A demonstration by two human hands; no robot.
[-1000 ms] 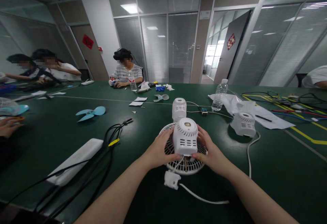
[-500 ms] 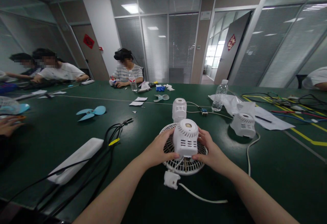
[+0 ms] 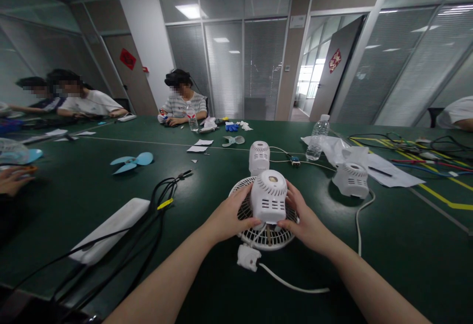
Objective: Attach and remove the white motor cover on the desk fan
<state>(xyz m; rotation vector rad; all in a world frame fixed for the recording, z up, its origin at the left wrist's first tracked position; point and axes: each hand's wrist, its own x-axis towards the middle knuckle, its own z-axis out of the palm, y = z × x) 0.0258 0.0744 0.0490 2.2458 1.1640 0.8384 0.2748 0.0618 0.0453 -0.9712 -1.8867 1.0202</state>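
A white fan motor housing point(image 3: 270, 197) with slotted vents stands over a round white fan grille point(image 3: 271, 243) on the green table. My left hand point(image 3: 233, 213) grips the housing's left side, thumb at its lower front edge. Around the right side curl the fingers of my right hand point(image 3: 303, 215), its thumb also at the lower edge. The grille lies flat beneath, partly covered by the housing and hands. In front of it sits a small white plastic part point(image 3: 248, 258) with a white cord point(image 3: 291, 285) running off to the right.
Behind stands a second white housing point(image 3: 259, 157); a third housing point(image 3: 351, 180) is at right, near a plastic bottle point(image 3: 318, 137) and papers. To the left lie a white power strip point(image 3: 111, 231), black cables point(image 3: 159, 220) and blue fan blades point(image 3: 132, 162). Several people sit around the table.
Both hands keep their hold on the housing, which looks very slightly higher and tilted a little. The rest of the tabletop near me looks the same.
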